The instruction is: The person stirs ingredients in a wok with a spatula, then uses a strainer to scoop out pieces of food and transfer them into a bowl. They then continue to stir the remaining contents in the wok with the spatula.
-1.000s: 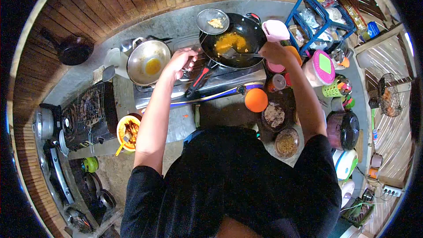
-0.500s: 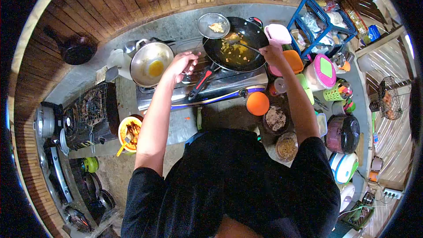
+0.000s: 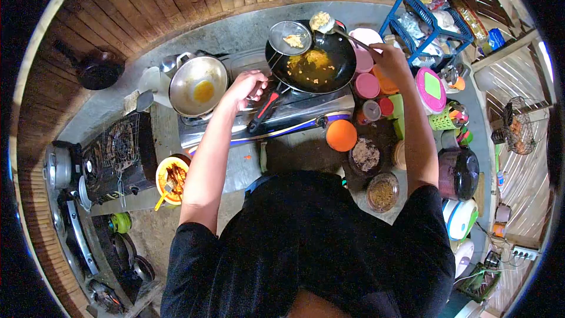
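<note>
My left hand is closed round the thin handle of a round wire strainer, which hangs over the left rim of a black wok. A small heap of pale fried bits lies in the mesh. With my right hand I grip a ladle by its long dark handle. Its bowl is raised above the wok's far rim, heaped with golden bits. Yellowish oil with loose crumbs lies in the wok, whose red-and-black handle points toward me.
The wok stands on a gas stove. A metal pan with some oil is on its left. An orange bowl of red sauce holds a spoon. Right are an orange lid, several tubs and a blue rack.
My right hand has lifted the ladle out of the oil, up and toward the far rim, now filled with bits. The strainer has shifted only slightly.
</note>
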